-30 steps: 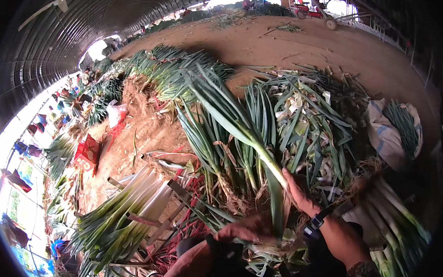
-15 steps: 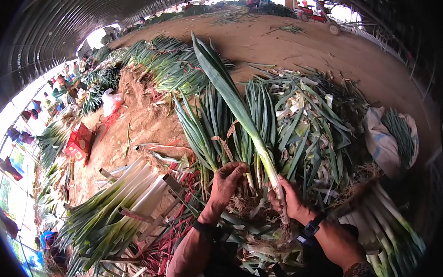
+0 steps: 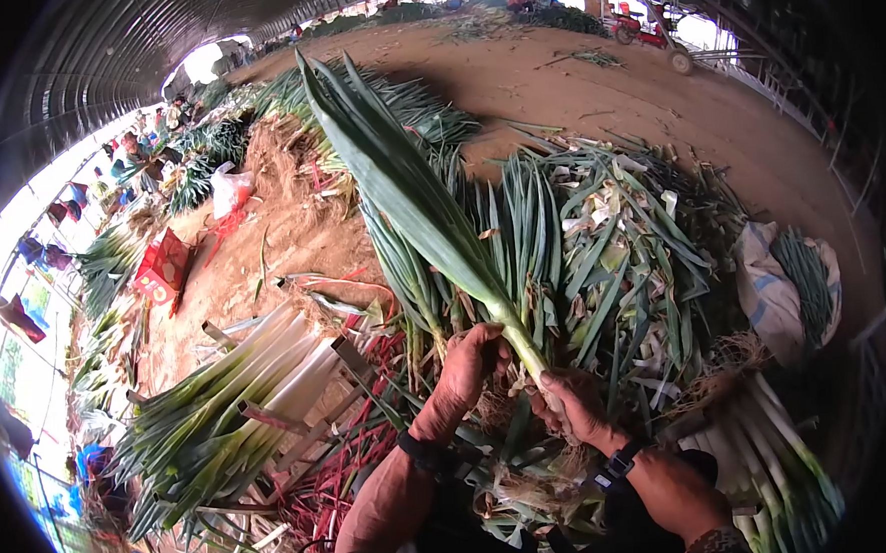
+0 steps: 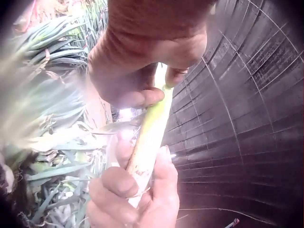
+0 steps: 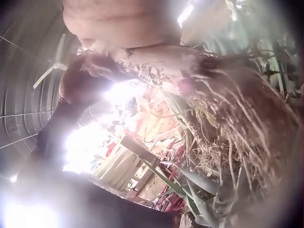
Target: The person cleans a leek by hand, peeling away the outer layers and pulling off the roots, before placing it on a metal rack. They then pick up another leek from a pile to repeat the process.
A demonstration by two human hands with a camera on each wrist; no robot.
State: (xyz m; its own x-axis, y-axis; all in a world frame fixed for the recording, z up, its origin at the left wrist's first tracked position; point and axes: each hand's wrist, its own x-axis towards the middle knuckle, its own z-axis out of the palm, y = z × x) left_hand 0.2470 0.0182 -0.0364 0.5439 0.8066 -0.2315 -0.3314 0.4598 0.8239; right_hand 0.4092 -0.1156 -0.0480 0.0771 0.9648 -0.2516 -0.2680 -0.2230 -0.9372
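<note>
A long green onion (image 3: 415,213) slants up and away to the left in the head view, its broad green leaves fanned out at the top. My right hand (image 3: 577,407) grips its white lower stalk just above the root end. Higher up the stalk, my left hand (image 3: 471,363) pinches it between thumb and fingers where white turns to pale green. In the left wrist view, a pale dry strip of leaf (image 4: 114,127) sticks out sideways from the stalk between the hands. Long soil-covered roots (image 5: 247,107) hang from the base in the right wrist view.
Upright green onions (image 3: 526,232) stand just beyond my hands, beside a heap of discarded leaves (image 3: 626,237). Trimmed onions (image 3: 239,407) lie across a wooden rack at left, near red ties (image 3: 349,482). More onions (image 3: 773,449) and a white sack (image 3: 765,295) are at right.
My left hand has come up from low near my lap and moved right onto the stalk. The onion has swung, its leafy top now farther left; the right hand has shifted down to the root end.
</note>
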